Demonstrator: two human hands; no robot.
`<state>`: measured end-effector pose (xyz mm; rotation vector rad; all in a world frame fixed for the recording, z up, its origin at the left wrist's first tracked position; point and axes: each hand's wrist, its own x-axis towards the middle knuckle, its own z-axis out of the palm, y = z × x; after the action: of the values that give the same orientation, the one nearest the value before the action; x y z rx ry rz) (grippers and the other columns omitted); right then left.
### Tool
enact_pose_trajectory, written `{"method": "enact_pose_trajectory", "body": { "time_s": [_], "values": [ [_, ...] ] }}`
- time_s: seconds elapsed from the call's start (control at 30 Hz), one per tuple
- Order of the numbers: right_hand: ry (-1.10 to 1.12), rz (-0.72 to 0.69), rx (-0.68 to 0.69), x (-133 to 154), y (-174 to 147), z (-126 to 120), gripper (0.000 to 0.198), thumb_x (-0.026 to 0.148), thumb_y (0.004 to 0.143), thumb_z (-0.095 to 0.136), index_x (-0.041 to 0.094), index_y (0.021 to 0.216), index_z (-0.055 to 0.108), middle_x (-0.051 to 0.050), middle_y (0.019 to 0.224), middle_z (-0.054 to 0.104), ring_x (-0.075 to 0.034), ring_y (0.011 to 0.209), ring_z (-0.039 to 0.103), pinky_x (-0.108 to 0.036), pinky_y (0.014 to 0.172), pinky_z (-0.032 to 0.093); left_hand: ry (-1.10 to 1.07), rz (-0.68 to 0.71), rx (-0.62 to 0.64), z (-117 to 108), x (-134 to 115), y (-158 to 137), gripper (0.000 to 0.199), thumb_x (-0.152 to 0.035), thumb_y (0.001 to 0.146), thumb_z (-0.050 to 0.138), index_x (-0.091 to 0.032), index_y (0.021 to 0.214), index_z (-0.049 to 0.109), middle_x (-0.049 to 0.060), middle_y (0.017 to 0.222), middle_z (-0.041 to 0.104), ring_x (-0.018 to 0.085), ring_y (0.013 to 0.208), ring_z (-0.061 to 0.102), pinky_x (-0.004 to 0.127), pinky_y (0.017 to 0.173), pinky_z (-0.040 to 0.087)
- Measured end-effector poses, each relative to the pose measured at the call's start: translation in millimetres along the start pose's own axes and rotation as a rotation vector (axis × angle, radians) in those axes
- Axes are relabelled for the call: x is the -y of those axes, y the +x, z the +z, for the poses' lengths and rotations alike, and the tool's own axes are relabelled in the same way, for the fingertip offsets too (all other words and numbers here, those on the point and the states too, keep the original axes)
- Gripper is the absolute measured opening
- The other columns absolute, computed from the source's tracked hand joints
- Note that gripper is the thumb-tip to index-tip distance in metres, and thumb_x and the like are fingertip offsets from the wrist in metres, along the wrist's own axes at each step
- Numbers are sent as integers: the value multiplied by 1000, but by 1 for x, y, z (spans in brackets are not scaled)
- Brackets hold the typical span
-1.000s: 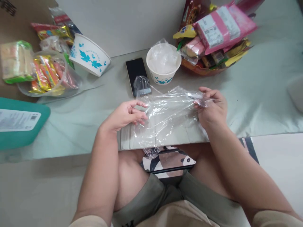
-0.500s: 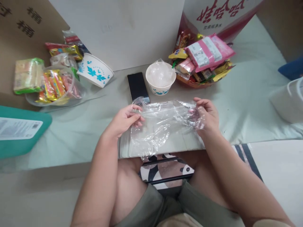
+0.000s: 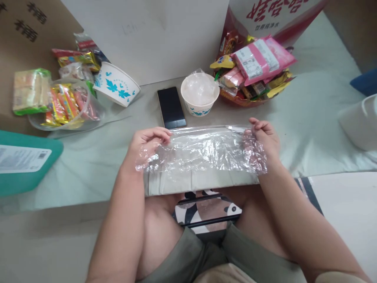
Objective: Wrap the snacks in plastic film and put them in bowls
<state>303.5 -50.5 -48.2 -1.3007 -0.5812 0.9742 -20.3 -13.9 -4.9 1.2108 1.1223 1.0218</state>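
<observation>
A clear, crinkled plastic film [image 3: 203,151] is stretched between my two hands above the table's front edge. My left hand [image 3: 149,143] pinches its left upper corner, and loose film hangs over the fingers. On the other side my right hand [image 3: 263,139] grips the right upper corner between thumb and fingers. Just beyond the film lies a black phone [image 3: 171,108]. To the phone's right stands a white paper bowl [image 3: 200,106] with blue leaf prints, holding crumpled clear plastic [image 3: 200,87].
A tilted paper bowl [image 3: 117,84] leans beside a clear tub [image 3: 97,116] of wrapped snacks. Packaged snacks [image 3: 262,59] pile up in a basket at the back right. A green container [image 3: 26,173] stands left, a whitish bucket [image 3: 359,122] right. Boxes line the back.
My hands have moved apart, and the film between them is now spread wider and straighter. Its hanging lower part has risen. The view has shifted slightly.
</observation>
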Motion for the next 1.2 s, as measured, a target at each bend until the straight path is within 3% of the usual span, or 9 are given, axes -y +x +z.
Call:
{"method": "enact_pose_trajectory", "body": {
  "time_s": [0.13,0.3,0.5,0.63,0.77,0.87,1.03,1.1,1.2],
  "values": [
    [-57,-87,91,-6,5,-6,18,34,81,57,27,98,55,-4,123,62,-14,72,64,-29,54,53,28,37,72,-5,3,2,10,-21,64,76,-23,73,81,9,94,70,15,72,59,31,64,48],
    [-340,-278,202,-8,0,-8,58,24,75,67,37,128,47,-4,133,56,-10,68,60,-27,56,54,47,103,52,-3,8,4,29,-12,58,69,-23,81,83,8,101,67,13,70,53,31,63,46],
    [-612,-265,84,9,-18,-14,53,15,75,60,29,125,53,-8,129,59,-8,57,53,-30,52,51,-21,37,-81,5,4,2,25,-17,56,62,-19,71,82,9,97,67,19,86,59,30,66,45],
    [-746,-228,127,19,-42,-26,49,18,75,61,26,123,58,-11,125,62,-16,70,64,-35,57,55,-120,-51,-97,11,5,2,19,-29,62,69,-15,70,79,11,100,67,16,79,57,28,61,42],
    [-945,-498,18,38,-56,-30,25,24,79,64,24,105,66,-13,117,64,-31,114,64,-51,93,56,72,25,-45,16,12,3,24,-11,56,71,-17,78,80,7,106,69,13,82,56,28,71,45],
    [-977,-605,126,52,-58,-11,22,27,84,64,25,106,66,-11,112,69,-30,113,65,-52,101,51,121,80,54,19,14,5,23,-11,60,67,-17,77,80,7,105,71,15,87,59,29,77,47],
    [-970,-345,725,41,-52,41,49,30,77,72,21,124,63,-10,115,73,-26,101,68,-42,90,53,136,90,227,26,12,8,16,-13,65,68,-18,76,79,7,106,73,13,79,60,28,69,47],
    [-1011,-223,802,31,-48,51,38,24,75,70,21,112,67,-7,98,75,-22,85,67,-37,80,51,81,114,227,27,10,9,17,-14,65,71,-18,80,78,6,105,74,14,81,62,28,72,49],
    [-898,-133,702,20,-46,51,7,22,77,64,21,84,66,0,74,67,-14,63,56,-31,66,44,-33,120,124,22,7,13,26,-19,67,74,-21,93,75,5,107,74,17,93,67,30,82,54]
  ]
}}
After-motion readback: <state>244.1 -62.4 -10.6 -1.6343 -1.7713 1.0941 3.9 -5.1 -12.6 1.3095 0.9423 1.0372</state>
